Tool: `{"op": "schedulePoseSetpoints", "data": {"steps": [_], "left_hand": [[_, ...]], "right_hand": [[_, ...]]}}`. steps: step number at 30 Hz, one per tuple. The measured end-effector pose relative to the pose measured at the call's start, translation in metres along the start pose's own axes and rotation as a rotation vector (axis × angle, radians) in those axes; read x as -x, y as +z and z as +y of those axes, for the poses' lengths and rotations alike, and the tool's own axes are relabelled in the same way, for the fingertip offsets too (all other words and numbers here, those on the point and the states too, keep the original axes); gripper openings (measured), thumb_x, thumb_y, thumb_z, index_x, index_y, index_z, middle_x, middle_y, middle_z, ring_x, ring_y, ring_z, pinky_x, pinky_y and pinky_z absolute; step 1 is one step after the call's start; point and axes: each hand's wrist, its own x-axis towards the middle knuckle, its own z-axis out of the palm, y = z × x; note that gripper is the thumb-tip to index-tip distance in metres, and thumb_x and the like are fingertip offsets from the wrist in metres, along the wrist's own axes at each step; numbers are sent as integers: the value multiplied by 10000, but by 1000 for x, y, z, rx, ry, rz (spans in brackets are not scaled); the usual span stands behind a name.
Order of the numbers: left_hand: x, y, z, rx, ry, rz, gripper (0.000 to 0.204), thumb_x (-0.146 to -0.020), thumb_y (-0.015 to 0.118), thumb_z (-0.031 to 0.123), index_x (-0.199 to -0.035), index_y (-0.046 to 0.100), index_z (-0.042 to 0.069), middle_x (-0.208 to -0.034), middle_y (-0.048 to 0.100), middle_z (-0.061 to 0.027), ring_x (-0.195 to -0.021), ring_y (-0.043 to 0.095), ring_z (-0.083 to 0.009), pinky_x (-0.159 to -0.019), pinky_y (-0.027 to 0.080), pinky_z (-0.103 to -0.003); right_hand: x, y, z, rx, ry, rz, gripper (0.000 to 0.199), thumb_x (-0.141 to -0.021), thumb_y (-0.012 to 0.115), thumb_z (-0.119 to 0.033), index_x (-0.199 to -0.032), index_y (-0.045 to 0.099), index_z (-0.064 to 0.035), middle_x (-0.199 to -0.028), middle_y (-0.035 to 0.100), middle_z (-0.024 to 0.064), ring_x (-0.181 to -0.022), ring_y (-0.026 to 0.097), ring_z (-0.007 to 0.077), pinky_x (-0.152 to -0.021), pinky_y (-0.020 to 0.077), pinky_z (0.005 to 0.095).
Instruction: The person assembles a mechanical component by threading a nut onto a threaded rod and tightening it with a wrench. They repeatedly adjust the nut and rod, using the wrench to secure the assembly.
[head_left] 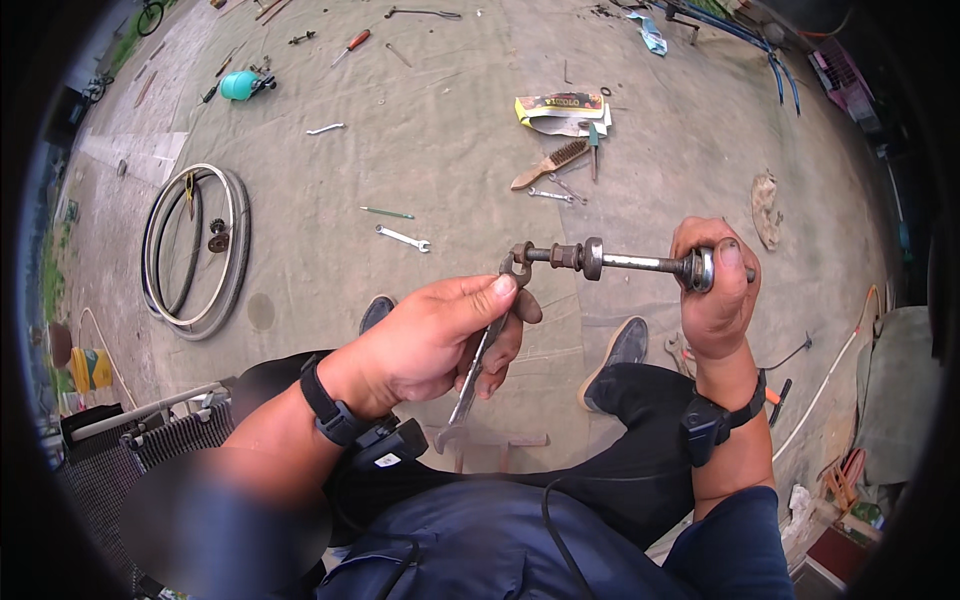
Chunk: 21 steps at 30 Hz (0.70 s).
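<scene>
My left hand (440, 330) is closed around an open-end wrench (470, 390), whose handle slants down below the fingers. The wrench's upper jaw is at the nut (522, 252) on the left end of a metal axle (638, 263). Along the axle sit another nut (565, 257) and a round collar (593, 258), with a ringed bearing part (699, 269) toward its right end. My right hand (715, 310) grips that right end, fingers wrapped around it. The axle lies nearly level above the ground sheet. Its threads look dark, its middle shiny.
On the ground sheet (470, 90) lie a combination wrench (403, 239), a green pencil-like stick (387, 212), a wire brush (550, 165) and a screwdriver (351, 47). Bicycle wheel rims and tires (195, 320) lie at left. A blue bicycle frame (735, 38) is at far right.
</scene>
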Motion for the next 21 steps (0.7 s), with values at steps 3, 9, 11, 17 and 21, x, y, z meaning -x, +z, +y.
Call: {"op": "schedulePoseSetpoints", "data": {"steps": [3,9,11,17,21], "left_hand": [[-1,2,2,29,-53,13,427,-1108,427,382,-1126,587,-13,-657,524,-60,-476,530,-179,-471,485,-304],[0,1,1,9,-118,59,415,-1112,423,376,-1123,589,-4,-645,507,-50,-495,528,-175,-492,480,-299],[0,2,-1,-122,-68,68,385,-1116,426,359,-1117,573,3,-653,510,-45,-505,522,-161,-501,465,-287],[9,21,1,-595,348,268,200,-1085,525,209,-1062,539,10,-721,535,-27,-558,517,-130,-527,446,-296],[0,-3,-1,-1410,1185,417,270,-880,722,47,-1070,534,9,-818,578,-124,-631,582,-286,-564,469,-384]], "right_hand": [[-2,-3,-8,44,-127,-63,463,-979,455,-410,-764,551,-11,-684,496,44,-603,432,145,-545,321,305],[2,-3,-9,209,-330,-137,299,-913,501,-266,-785,607,-18,-689,539,91,-581,506,241,-541,379,349],[4,-4,-3,218,-255,-103,292,-914,495,-261,-803,607,-16,-697,544,99,-588,513,231,-551,392,352],[10,30,1,-521,411,116,509,-1052,335,-472,-795,524,-75,-573,426,6,-457,345,131,-458,269,275],[12,51,-5,-1098,920,-11,508,-1062,324,-489,-755,475,-113,-489,278,-20,-373,238,115,-385,218,294]]}}
